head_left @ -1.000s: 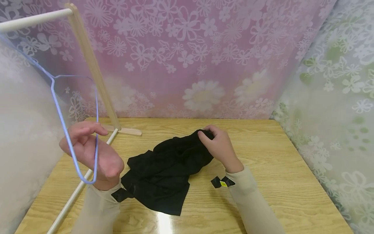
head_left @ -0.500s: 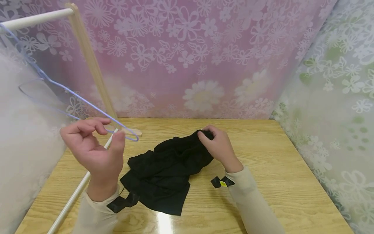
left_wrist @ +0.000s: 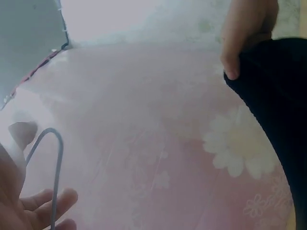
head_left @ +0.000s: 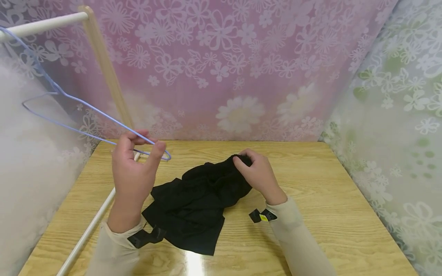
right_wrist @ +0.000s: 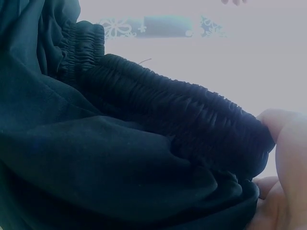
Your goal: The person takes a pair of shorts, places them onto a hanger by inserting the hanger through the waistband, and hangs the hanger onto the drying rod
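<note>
A black elastic-waisted garment point(head_left: 200, 203) lies bunched on the table; I cannot tell whether it is shorts or a skirt. My right hand point(head_left: 260, 174) pinches its gathered waistband point(right_wrist: 182, 110), raising that edge. At the left, a blue wire hanger point(head_left: 100, 112) hangs from the rack's top bar, one narrow end pointing toward me. My left hand point(head_left: 135, 172) is around that end, fingers and thumb apart on either side of the wire. In the left wrist view the hanger's bent end point(left_wrist: 50, 132) sits between them, without a clear pinch.
The rack has a white top bar point(head_left: 45, 25), a wooden upright point(head_left: 107, 69) and a white lower bar point(head_left: 89, 230) along the table's left side. Flowered cloth point(head_left: 241, 69) stands behind the wooden table point(head_left: 310, 184), and more flowered cloth point(head_left: 397, 115) on the right.
The hanger has swung from facing sideways to pointing its end rightward. My left hand has moved right and up to that end. The right hand and the garment stay in place.
</note>
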A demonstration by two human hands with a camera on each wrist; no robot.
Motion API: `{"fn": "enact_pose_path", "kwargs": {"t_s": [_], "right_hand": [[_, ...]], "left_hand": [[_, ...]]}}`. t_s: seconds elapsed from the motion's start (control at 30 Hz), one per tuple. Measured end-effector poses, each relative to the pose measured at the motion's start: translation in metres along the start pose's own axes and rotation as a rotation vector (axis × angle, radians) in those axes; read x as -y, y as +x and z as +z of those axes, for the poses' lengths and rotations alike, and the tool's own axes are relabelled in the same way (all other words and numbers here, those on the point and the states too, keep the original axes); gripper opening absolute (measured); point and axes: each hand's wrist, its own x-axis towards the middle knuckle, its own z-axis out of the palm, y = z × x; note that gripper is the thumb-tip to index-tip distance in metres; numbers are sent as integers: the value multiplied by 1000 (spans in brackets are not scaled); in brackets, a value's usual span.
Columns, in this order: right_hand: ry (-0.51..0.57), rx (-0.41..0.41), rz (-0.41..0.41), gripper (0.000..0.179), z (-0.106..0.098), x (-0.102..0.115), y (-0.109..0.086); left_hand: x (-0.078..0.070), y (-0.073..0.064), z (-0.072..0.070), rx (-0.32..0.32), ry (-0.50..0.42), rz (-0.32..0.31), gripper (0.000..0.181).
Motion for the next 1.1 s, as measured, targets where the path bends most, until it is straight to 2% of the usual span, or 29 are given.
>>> {"fn": "enact_pose_path", "kwargs": {"t_s": [0.07,0.13,0.27,0.47,0.57,0.73,0.9,1.1], "right_hand": [[0,-2,0,27,0,0,-1],[2,-1,3,27,0,0,-1],[-2,-1,5,28,0,0,-1],[-10,-9,0,28,-1,-1,1],[-17,-11,-2,28,-1,-1,2],[-19,-6,-15,27,0,-2,2],[-24,-8,-17,27,0,-4,2],[-25,-12,-18,27,0,-4,1]], "left_hand": [[-1,-2,1,57,77,17,47],[-3,-3,2,70,109,13,42],[-9,-3,2,88,109,-15,39],[-11,-4,4,178,5,-29,41],[-10,-5,4,190,-33,-28,39],[-7,-6,4,190,-18,20,37],[-2,-7,6,262,4,96,38],[1,-9,8,341,32,75,37]]}}
